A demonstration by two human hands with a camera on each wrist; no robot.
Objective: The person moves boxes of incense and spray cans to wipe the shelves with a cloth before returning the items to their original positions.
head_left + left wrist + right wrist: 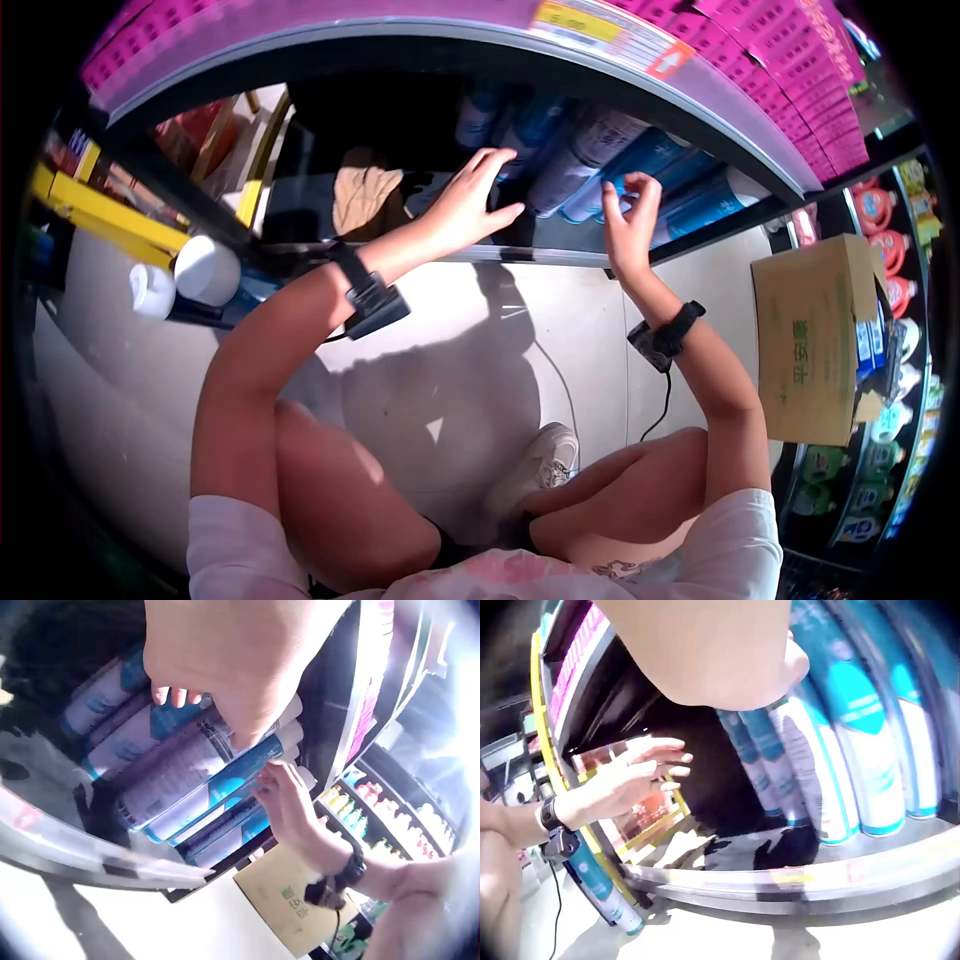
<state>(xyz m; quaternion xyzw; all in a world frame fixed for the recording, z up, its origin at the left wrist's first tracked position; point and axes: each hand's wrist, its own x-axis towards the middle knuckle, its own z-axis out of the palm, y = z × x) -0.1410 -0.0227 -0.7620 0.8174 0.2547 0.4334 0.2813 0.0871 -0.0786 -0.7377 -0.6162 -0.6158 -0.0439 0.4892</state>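
Yellow rack [100, 215]: far left, beside the low shelf's left end.
Floor cans [205, 270]: two white-capped cans lie on the pale floor [560, 340] below the shelf's left corner, caps toward the viewer.
Left hand [470, 205]: open with fingers spread and holding nothing. It reaches over the front edge of the low shelf [560, 255] near its middle, fingertips toward the row of cans. I cannot tell whether they touch.
Tan bundle [365, 195]: a crumpled tan thing lies inside the shelf, just left of the left hand.
Row of cans [870, 765]: tall blue-and-white spray cans stand upright side by side on the right half of the shelf. Their bases are close to the front edge, their long axes vertical and their caps up.
Blue can [652, 157]: it stands in that row near the shelf's front edge, base on the shelf board and cap end uppermost, so it points straight up.
Right hand [630, 220]: thumb and fingers curl around the cap end of the blue can, gripping it. The wrist is raised above the shelf's front edge.
Pink boxes [800, 60]: they are packed along the shelf above, over both hands.
Cardboard box [810, 340]: it stands on the floor at the right, off the shelf's right corner.
Bottles [880, 210]: they fill the racks along the far right edge, behind the cardboard box.
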